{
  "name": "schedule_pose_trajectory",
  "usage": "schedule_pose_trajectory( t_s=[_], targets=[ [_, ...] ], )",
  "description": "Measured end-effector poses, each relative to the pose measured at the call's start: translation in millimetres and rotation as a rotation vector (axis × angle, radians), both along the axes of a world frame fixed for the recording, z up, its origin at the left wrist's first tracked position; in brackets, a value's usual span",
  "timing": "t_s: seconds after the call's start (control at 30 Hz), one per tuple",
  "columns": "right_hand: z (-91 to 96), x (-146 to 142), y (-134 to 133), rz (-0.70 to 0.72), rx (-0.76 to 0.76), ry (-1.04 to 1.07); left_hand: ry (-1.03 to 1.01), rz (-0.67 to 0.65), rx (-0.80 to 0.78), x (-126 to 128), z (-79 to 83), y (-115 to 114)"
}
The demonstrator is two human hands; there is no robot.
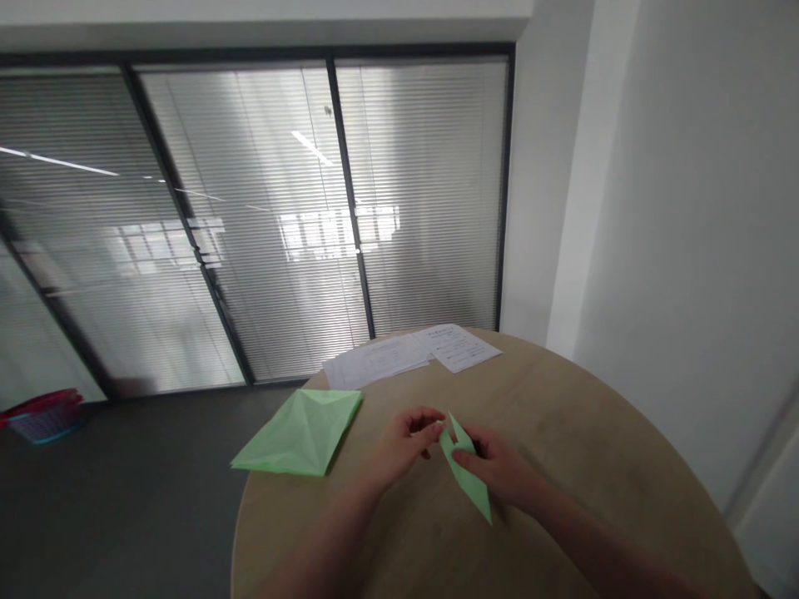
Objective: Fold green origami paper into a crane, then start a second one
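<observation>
Round table [580, 416]: spreading out all around below the small green paper [467, 482], showing bare wood widely to its right.
Near tip: pointing back toward the body and slanting right of the small green paper's middle, reaching past both hands; touching the wood or hanging just above it, impossible to tell.
Right hand [490, 466]: gripping the small green paper from its right side, pressing a thumb onto the facing side, tucking fingers behind.
Left hand [409, 445]: curling in from the left of the small green paper, bringing thumb and forefinger together at its far-left edge, seeming to pinch there.
Lie between hands: sitting right of the left hand and left of the right; being covered more by the right, the nearer to its middle.
Long axis: running from the near-right tip to the far-left end, passing between the hands.
Far end: pointing away from the body, seeming to part into layers with a narrow gap.
Large green paper [303, 437]: lying flat, left of the small green paper, overhanging the table edge.
White sheets [374, 362]: lying overlapped beyond the small green paper, mostly to its left.
Basket [43, 420]: standing on the floor, far left of the small green paper.
Blinds [430, 183]: hanging behind everything, well beyond the small green paper.
</observation>
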State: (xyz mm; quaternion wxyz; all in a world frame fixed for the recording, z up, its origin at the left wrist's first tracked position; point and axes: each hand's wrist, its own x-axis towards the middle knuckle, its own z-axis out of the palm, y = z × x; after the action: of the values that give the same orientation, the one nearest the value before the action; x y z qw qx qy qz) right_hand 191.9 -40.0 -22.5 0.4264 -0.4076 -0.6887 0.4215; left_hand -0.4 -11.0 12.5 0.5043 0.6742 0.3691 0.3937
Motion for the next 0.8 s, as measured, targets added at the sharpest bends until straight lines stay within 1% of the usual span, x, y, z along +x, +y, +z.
schedule_pose_trajectory(
  t_s=[0.03,0.13,0.2,0.27,0.4,0.53,0.6,0.7,0.8],
  targets=[
    [0.7,0,-1,0.004,0.002,0.0,-0.016,0.003,-0.019,3,0.3,-1],
    [3.3,1,-4,-0.005,0.036,-0.012,-0.047,0.073,-0.062,10,2.0,-5],
    [4.2,2,-4,0.002,0.042,-0.028,-0.063,0.125,-0.085,11,3.7,-6],
    [4.0,3,-4,0.009,0.036,-0.039,-0.06,0.143,-0.095,10,5.3,-6],
    [2.5,3,-3,0.024,0.027,-0.061,-0.022,0.097,-0.071,7,7.9,-6],
    [2.0,3,-2,0.022,-0.006,-0.02,-0.071,0.091,-0.072,9,7.8,-7],
    [1.5,4,0,-0.005,-0.01,0.03,-0.094,0.074,-0.104,11,6.3,-8],
    [-0.5,6,4,-0.053,-0.005,0.082,-0.07,0.008,-0.13,13,2.4,-9],
    [-2.3,6,6,-0.069,-0.026,0.08,-0.056,0.019,-0.119,16,-2.0,-8]
  ],
)
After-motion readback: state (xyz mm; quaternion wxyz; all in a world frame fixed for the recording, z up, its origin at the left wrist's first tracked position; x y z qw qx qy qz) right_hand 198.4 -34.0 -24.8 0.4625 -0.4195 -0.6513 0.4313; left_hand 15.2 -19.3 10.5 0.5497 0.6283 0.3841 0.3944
